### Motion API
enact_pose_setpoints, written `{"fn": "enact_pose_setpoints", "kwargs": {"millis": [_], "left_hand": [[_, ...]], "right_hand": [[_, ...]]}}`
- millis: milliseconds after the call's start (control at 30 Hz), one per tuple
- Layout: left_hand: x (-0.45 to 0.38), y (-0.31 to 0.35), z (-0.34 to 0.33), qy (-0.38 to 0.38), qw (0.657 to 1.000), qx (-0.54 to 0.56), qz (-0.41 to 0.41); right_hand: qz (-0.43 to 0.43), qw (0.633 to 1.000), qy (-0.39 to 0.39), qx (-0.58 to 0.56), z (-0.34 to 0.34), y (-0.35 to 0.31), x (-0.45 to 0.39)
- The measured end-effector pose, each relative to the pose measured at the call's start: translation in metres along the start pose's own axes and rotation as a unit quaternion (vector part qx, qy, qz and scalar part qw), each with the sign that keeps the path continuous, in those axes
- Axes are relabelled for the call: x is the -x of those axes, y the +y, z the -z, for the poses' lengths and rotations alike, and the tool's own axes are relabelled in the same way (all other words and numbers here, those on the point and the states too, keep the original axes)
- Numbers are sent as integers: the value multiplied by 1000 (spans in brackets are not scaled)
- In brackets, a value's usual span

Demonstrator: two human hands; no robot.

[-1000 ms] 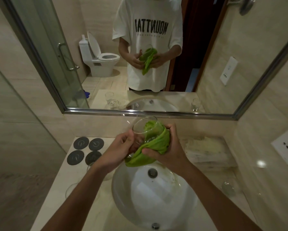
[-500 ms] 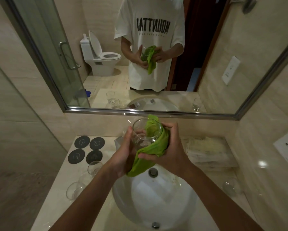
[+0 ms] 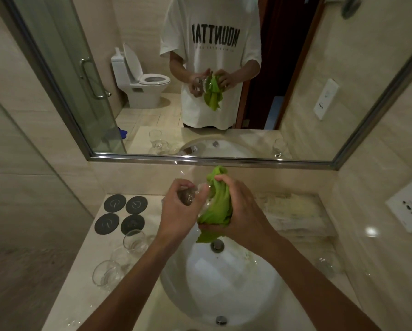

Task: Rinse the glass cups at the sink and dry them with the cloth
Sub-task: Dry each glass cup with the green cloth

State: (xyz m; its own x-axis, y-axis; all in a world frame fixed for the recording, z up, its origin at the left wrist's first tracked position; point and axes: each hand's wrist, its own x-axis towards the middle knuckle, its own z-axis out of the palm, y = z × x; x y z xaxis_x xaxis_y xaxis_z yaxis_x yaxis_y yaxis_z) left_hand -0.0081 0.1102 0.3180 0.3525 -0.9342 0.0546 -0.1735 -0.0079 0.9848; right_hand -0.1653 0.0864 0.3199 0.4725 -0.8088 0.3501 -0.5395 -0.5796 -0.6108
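- Glassware crowds your left side: two clear glass cups (image 3: 135, 242) (image 3: 107, 275) stand on the counter (image 3: 81, 290) close beside your left forearm, the nearer one just by the counter's left edge.
- Four round dark coasters (image 3: 121, 216) lie in a square block behind those cups, against the back wall.
- One more clear cup (image 3: 325, 267) sits on the counter to the right of the sink (image 3: 224, 283), near the side wall; it is blurred, so you cannot tell whether it is upright.
- A pale stack of folded towels (image 3: 293, 216) fills the back right corner of the counter, just beyond your right wrist.
- Your left hand (image 3: 180, 211) grips the glass cup (image 3: 195, 195) you are drying, fingers curled round it, up over the back rim of the sink.
- Your right hand (image 3: 238, 211) clutches the green cloth (image 3: 218, 206), which is bunched against the cup's open end and hangs down toward the drain (image 3: 217, 245).
- The mirror's (image 3: 200, 68) metal frame runs just above your hands, and a tiled wall with a white socket plate (image 3: 410, 206) closes in the right side.
- Open room lies over the basin itself, beneath and between your forearms.
- The sink is a smooth, glossy white oval bowl; the counter is polished beige stone; the cloth looks soft and crumpled; the cups are thin, rounded and see-through.
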Motion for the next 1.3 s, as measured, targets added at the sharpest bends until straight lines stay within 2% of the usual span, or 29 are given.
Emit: {"fn": "enact_pose_setpoints", "kwargs": {"millis": [100, 200, 267, 400, 467, 567, 633, 733, 833, 900, 967, 1033, 1067, 1100, 1200, 1233, 1300], "left_hand": [[0, -4, 1, 14, 999, 7, -28], [-3, -11, 0, 23, 993, -76, -86], [-4, -12, -2, 36, 989, -93, -113], [-3, -8, 1, 52, 984, -86, -148], [-3, -5, 4, 41, 980, -88, -173], [-5, 0, 8, 28, 978, -74, -195], [-6, 3, 10, 26, 975, -51, -213], [-6, 6, 12, 22, 971, -18, -239], [-6, 6, 12, 29, 973, -5, -229], [-7, 3, 10, 34, 980, 1, -196], [-10, 1, 7, 30, 988, -12, -148], [-13, -3, 4, 41, 994, -25, -98], [-14, -5, 4, 51, 995, -29, -76], [-16, -7, 3, 59, 996, -31, -56], [-17, -10, -1, 68, 998, -3, -2], [-16, -9, -2, 69, 998, 8, 7], [-13, -5, -1, 72, 997, 10, 4]], "right_hand": [[55, 992, 30, 105, -9, 1, -1], [122, 961, 32, 244, -19, 2, -4], [124, 960, 11, 251, -21, -2, -6], [12, 995, -79, 67, -5, -16, -15], [-35, 992, -117, -25, 4, -18, -19], [-65, 981, -115, -141, 10, -16, -21], [-106, 953, -125, -254, 9, -11, -19], [-168, 879, -137, -424, 1, -5, -11], [-185, 861, -122, -457, -7, -5, -6], [-169, 879, -103, -434, -12, -7, -5], [-122, 925, -83, -351, -16, -5, -4], [-48, 979, -79, -183, -15, -1, -6], [7, 994, -70, -79, -15, 1, -7], [67, 996, -52, 25, -15, 2, -9], [183, 953, 1, 243, -13, -5, -14], [195, 945, 3, 264, -13, -6, -15], [156, 961, -22, 229, -8, -13, -16]]}}
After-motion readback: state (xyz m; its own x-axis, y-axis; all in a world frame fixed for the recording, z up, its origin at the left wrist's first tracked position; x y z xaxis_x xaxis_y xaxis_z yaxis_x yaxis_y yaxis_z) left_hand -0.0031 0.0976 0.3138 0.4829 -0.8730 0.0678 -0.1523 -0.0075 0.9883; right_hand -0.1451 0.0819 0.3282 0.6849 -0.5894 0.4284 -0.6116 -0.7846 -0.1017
